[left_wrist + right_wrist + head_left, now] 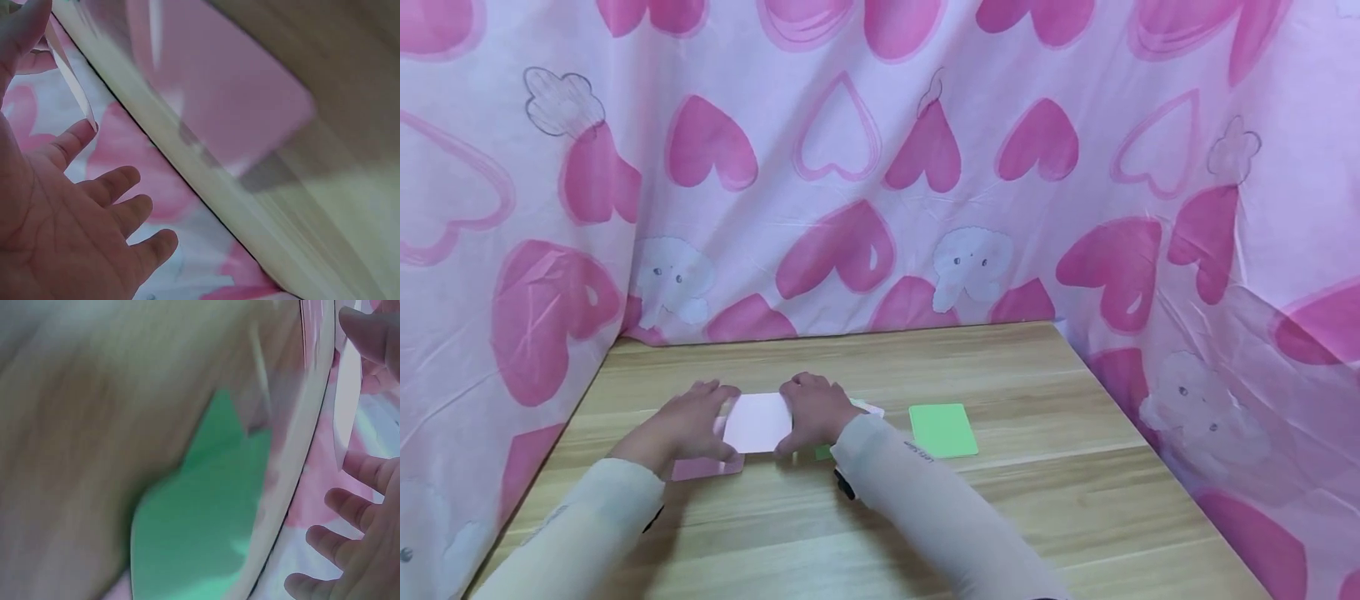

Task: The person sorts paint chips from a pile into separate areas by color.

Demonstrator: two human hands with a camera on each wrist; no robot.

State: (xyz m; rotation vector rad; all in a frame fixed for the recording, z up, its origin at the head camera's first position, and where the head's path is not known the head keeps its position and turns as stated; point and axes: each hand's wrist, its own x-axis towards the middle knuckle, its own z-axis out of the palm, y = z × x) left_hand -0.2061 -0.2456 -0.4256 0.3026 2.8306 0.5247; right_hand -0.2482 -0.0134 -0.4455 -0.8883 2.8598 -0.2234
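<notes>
left hand [688,421], right hand [816,410], holding pink sheet [758,422]

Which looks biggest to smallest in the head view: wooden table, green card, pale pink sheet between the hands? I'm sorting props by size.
1. Wooden table, by far.
2. and 3. Pale pink sheet and green card look alike; the hands hide the sheet's edges, so no ranking.
</notes>
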